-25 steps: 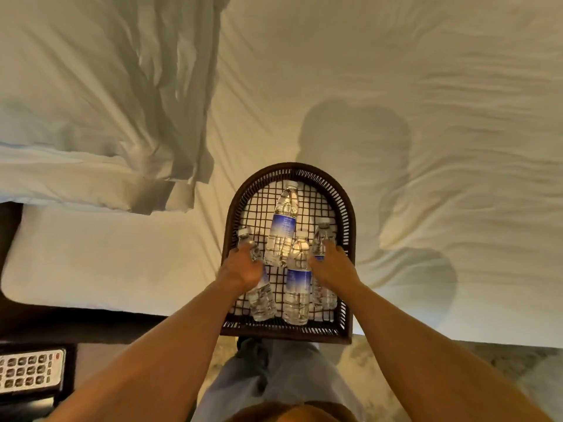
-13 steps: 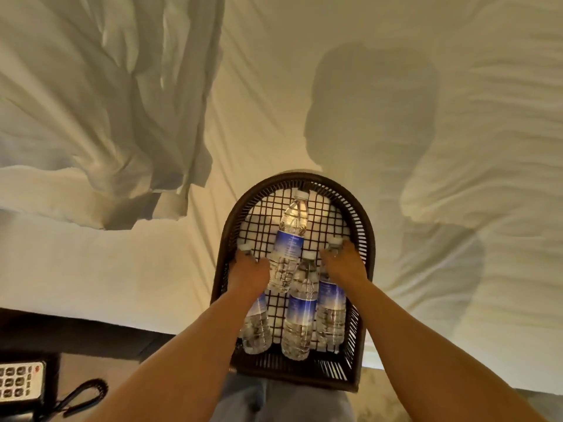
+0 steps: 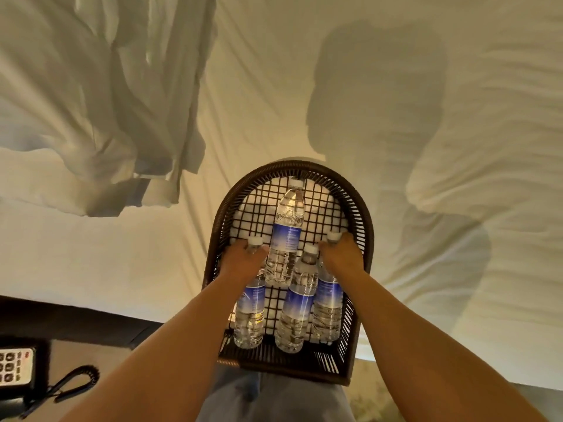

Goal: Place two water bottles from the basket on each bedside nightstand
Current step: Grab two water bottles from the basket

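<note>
A dark woven basket (image 3: pixel 359 205) rests on the edge of the white bed, holding several clear water bottles with blue labels. My left hand (image 3: pixel 243 260) is closed around the neck of the leftmost bottle (image 3: pixel 251 312). My right hand (image 3: pixel 342 258) grips the neck of the rightmost bottle (image 3: pixel 329 306). Between them lie a middle bottle (image 3: pixel 297 309) and a farther bottle (image 3: pixel 288 226), both untouched. The two held bottles are still inside the basket, and whether they rest on its floor cannot be told.
The white bed sheet (image 3: pixel 457 147) fills most of the view, with a rumpled duvet (image 3: pixel 100 102) at upper left. At lower left a dark nightstand (image 3: pixel 18 400) carries a telephone keypad (image 3: pixel 15 367) and a coiled cord (image 3: pixel 76 379). My trouser leg (image 3: pixel 274 403) is below the basket.
The view has shifted so the basket sits lower in frame. Both hands have slid up the outer bottles toward their necks, and the bottles look slightly tilted up.
</note>
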